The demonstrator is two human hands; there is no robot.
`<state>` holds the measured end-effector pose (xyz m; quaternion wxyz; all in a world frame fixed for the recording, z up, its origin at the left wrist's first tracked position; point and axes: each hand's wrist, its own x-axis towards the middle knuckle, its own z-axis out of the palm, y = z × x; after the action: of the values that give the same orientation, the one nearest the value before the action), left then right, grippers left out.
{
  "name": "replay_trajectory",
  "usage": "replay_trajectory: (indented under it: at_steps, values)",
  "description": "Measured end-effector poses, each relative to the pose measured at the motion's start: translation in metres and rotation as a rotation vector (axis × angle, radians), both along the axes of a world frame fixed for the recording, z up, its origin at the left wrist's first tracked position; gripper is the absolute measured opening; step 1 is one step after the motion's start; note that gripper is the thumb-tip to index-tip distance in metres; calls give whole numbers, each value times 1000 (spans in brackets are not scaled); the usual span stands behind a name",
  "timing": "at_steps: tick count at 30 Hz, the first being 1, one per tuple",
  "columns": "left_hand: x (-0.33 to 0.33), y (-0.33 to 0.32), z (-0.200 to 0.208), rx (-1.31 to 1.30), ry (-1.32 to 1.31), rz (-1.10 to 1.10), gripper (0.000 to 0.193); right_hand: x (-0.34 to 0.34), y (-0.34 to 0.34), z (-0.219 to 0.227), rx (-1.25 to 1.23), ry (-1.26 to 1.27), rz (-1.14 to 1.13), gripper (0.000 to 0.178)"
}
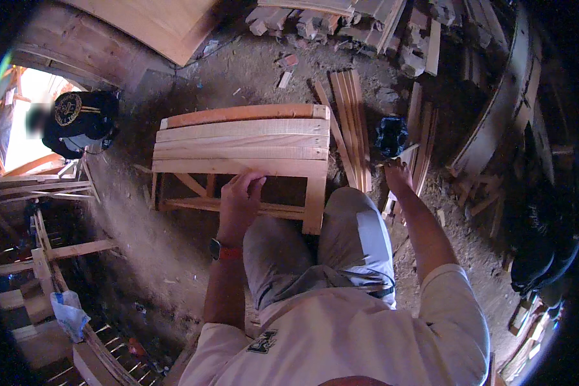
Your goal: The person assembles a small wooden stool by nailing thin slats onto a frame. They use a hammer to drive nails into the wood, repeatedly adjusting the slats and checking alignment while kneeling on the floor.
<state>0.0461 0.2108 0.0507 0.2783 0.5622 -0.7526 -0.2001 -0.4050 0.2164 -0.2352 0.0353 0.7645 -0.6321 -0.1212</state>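
Observation:
A slatted wooden bench-like frame (pixel 241 143) stands before my knees, with planks across its top and open legs below. At its near edge is my left hand (pixel 241 193), its fingers curled and the fingertips pinched together against the front plank. Anything between those fingertips is too small to make out. Out to the right, my right hand (pixel 399 177) is lowered near a black plastic bag or container (pixel 391 134), beside a stack of thin wooden strips. Its fingers are bent closed, and what they hold is unclear.
Long wooden strips (pixel 352 128) lie right of the frame. Stacked lumber (pixel 341 22) fills the far side, and a curved plank (pixel 495 122) leans at the right. A person in dark clothing (pixel 82 122) is at the left. A plastic bag (pixel 69 315) hangs on timber at lower left.

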Motion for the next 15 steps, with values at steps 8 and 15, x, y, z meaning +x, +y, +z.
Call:
replay_trajectory:
  at_steps: [8, 15]
  values:
    - [6, 8, -10, 0, 46, 73, 11, 14, -32, -9, 214, -117, -155, 39]
    - [9, 9, -17, -34, 88, 98, 11, 30, -28, 20, 15, -283, -98, 16]
